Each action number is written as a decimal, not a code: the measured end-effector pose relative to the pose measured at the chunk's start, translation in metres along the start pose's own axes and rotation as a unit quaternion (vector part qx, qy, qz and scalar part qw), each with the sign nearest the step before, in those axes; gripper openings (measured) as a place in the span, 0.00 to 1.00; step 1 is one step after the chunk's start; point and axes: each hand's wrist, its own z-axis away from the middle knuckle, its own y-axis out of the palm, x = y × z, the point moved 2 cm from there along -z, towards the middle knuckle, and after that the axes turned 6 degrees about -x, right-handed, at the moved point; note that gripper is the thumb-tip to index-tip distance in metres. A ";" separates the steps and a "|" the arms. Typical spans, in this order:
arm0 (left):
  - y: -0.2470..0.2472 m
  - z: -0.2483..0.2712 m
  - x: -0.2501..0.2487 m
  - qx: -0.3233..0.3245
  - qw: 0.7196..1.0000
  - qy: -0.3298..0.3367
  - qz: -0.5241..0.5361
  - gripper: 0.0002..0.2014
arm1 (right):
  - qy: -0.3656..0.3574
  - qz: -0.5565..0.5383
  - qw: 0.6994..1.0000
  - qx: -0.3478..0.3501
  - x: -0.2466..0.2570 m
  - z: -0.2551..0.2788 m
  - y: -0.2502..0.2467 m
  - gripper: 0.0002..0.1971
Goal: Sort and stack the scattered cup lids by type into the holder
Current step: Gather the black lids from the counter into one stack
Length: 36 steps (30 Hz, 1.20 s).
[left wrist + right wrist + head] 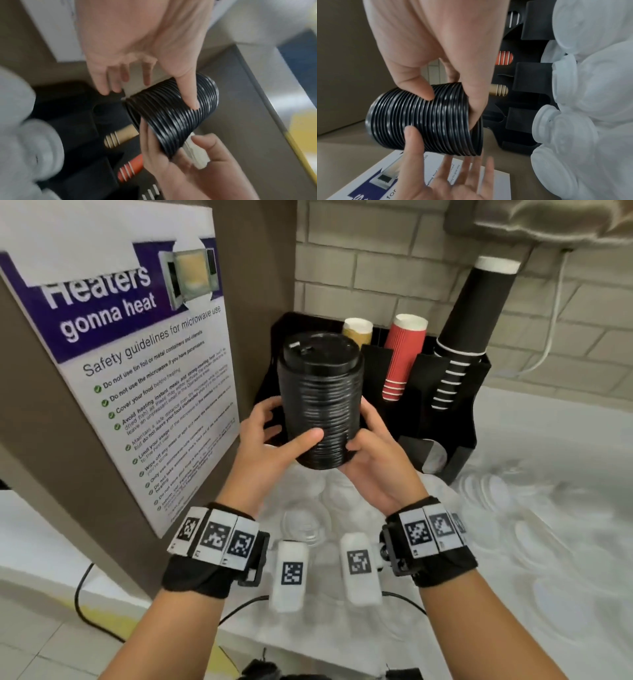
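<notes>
A tall stack of black cup lids (320,402) is held upright in the air in front of the black holder (466,392). My right hand (370,446) grips the stack's lower end, thumb on its side and fingers round the bottom (476,102). My left hand (274,433) has its thumb pressed against the front of the stack (190,98). Its fingers (111,83) are straight and spread, off the lids. Translucent lids (513,525) lie scattered on the white counter below and to the right.
The holder's slots carry brown cups (358,332), red ribbed cups (402,357) and a long stack of black cups (469,330). A microwave-safety poster (137,371) on a brown panel stands close on the left. A brick wall is behind.
</notes>
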 end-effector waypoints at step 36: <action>-0.053 0.065 -0.057 0.084 0.869 -0.006 -0.488 0.35 | 0.214 0.267 0.938 0.046 -0.124 0.023 0.036 0.35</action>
